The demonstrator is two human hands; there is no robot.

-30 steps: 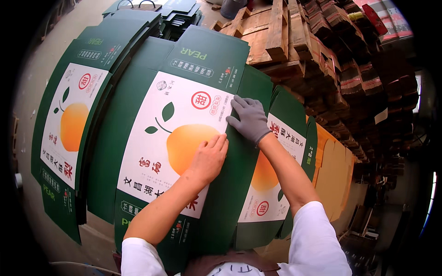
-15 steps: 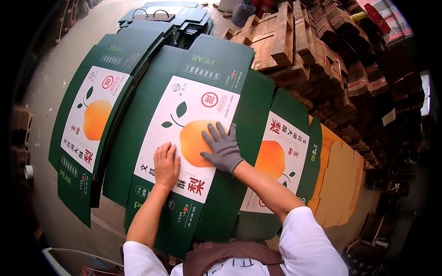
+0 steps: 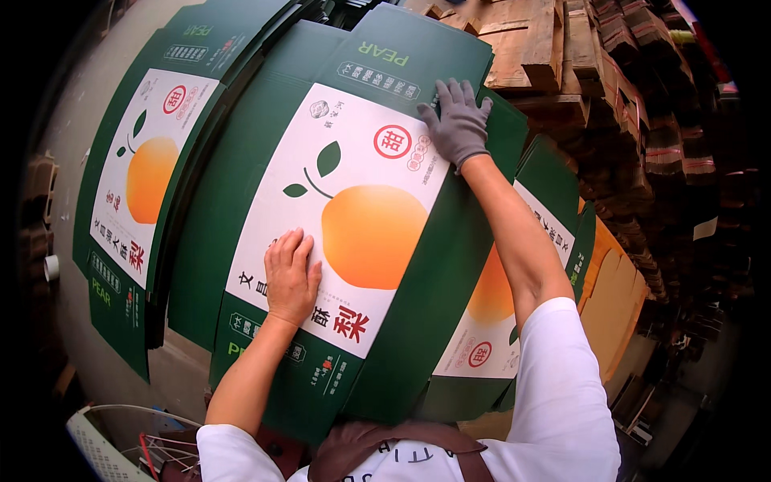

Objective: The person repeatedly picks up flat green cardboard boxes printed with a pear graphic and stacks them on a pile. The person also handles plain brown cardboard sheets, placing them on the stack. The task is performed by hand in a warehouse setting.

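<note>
In front of me lies a flat, unfolded cardboard fruit box (image 3: 277,181), green with a white panel that shows a yellow pear and leaves. My bare left hand (image 3: 291,277) rests on the lower left of that panel, palm down and fingers extended. Farther off, my right hand (image 3: 459,124) in a grey glove presses flat near the panel's upper right corner, its fingers spread over the green flap. Neither hand grips anything. Another printed green sheet (image 3: 482,337) shows to the right, partly hidden beneath my right arm.
On the left stands a second stack of flat green boxes (image 3: 152,185). Wooden pallets (image 3: 522,48) and bundled brown cardboard (image 3: 675,145) fill the far right. Plain tan cardboard (image 3: 610,301) lies beyond the right sheet. A pale bin-like object with a wire (image 3: 104,450) is at the lower left.
My right hand has slid away from me and right, from the printed pear to the panel's upper corner. My left hand stays at about the same spot. The view has shifted closer to the boxes.
</note>
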